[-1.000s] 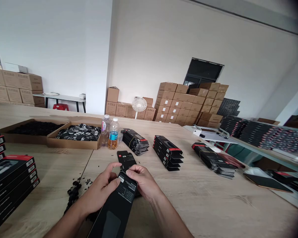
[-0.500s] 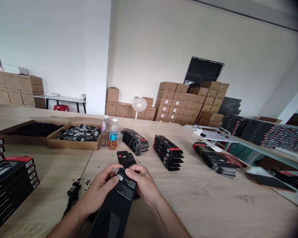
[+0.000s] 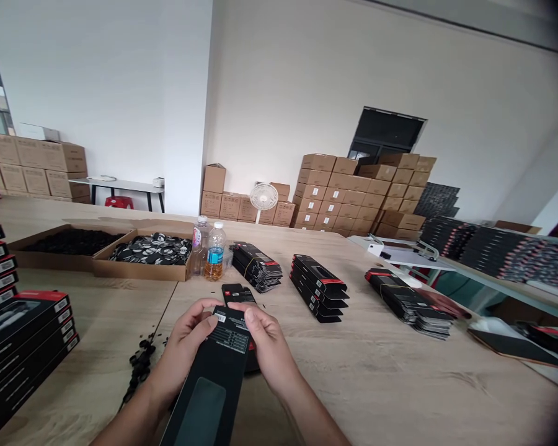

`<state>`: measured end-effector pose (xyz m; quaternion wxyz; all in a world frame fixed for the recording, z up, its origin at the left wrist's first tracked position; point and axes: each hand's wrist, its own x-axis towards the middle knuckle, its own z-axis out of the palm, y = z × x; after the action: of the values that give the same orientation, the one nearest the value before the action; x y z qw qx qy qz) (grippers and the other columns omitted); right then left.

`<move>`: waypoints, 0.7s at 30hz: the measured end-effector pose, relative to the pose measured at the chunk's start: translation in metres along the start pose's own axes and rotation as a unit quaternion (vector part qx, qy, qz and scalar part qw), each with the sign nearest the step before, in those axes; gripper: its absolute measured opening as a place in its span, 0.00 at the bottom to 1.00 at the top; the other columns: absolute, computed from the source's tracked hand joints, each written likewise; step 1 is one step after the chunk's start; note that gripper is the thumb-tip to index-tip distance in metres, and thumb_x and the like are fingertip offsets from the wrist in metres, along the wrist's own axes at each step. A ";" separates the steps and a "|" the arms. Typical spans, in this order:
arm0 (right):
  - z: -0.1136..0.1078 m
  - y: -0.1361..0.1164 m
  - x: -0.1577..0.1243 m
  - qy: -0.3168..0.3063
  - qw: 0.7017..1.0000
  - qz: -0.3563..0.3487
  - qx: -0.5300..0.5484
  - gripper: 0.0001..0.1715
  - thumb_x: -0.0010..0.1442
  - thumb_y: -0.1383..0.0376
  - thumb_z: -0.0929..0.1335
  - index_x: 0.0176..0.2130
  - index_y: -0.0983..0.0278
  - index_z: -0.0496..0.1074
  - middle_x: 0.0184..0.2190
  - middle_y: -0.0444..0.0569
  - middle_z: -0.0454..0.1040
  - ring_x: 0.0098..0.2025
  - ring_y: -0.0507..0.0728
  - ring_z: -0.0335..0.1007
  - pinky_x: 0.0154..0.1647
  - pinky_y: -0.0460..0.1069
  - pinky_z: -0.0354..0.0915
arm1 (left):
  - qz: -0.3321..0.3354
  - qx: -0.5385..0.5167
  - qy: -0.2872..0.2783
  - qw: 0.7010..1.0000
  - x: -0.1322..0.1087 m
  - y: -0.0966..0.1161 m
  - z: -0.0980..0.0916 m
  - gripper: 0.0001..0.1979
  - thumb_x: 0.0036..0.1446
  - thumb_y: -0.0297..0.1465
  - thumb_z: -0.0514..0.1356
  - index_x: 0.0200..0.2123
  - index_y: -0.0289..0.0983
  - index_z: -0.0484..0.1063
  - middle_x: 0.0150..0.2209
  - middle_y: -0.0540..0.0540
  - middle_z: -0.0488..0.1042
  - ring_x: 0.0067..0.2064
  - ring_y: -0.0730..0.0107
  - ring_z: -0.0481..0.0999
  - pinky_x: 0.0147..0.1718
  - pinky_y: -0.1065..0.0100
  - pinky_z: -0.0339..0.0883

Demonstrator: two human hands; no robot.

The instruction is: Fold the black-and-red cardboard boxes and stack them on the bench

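Observation:
Between my hands is a long black box (image 3: 218,365) with white print, a barcode label and a dark window-like panel, its far end pointing away from me. My left hand (image 3: 186,337) grips the box's left side near that end, thumb close to the label. On the right edge, my right hand (image 3: 270,341) is closed with its thumb at the corner; its fingers are partly hidden behind the box. Beneath and beyond lies another black flat carton (image 3: 238,292) with a red mark. Small black round parts (image 3: 141,365) lie scattered to the left of my left forearm.
Finished-looking black-and-red boxes (image 3: 32,347) are stacked at left. Cardboard trays (image 3: 142,271) hold black parts. Two bottles (image 3: 214,254) stand beside banded flat cartons (image 3: 255,266). Open-flapped boxes (image 3: 318,288) and another banded bundle (image 3: 407,303) lie to the right on the wooden table.
The box's far end has come up squarer and flatter between my hands, where a flap edge was being pinched before. The view has shifted slightly left.

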<state>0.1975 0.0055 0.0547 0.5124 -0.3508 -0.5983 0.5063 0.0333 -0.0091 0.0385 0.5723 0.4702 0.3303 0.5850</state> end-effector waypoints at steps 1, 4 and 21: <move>0.001 -0.002 -0.002 -0.016 0.999 -0.033 -0.030 0.23 0.60 0.46 0.67 0.45 0.57 0.79 0.42 0.50 0.77 0.43 0.60 0.71 0.48 0.54 0.65 | 0.000 -0.008 0.005 1.000 -0.001 0.002 -0.001 0.17 0.56 0.41 0.63 0.46 0.39 0.71 0.31 0.51 0.74 0.29 0.72 0.70 0.29 0.72 0.62; 0.002 -0.004 -0.005 -0.071 0.990 -0.096 -0.071 0.20 0.62 0.50 0.68 0.51 0.54 0.76 0.49 0.50 0.74 0.51 0.61 0.69 0.54 0.55 0.63 | 0.004 -0.011 0.006 1.000 -0.002 0.003 -0.004 0.16 0.57 0.40 0.63 0.46 0.39 0.71 0.32 0.50 0.74 0.30 0.73 0.70 0.29 0.72 0.63; 0.002 0.021 -0.003 0.008 0.834 -0.229 -0.503 0.52 0.48 0.69 0.71 0.67 0.52 0.53 0.63 0.54 0.60 0.63 0.70 0.57 0.62 0.65 0.58 | 0.194 0.109 0.312 0.924 0.022 0.021 -0.040 0.22 0.52 0.45 0.65 0.45 0.39 0.71 0.42 0.46 0.75 0.28 0.73 0.74 0.22 0.70 0.74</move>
<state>0.1941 0.0069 0.0336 0.3720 -0.4169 -0.8293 0.0008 -0.0095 0.0156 0.0475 0.2612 0.3776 0.4564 0.7622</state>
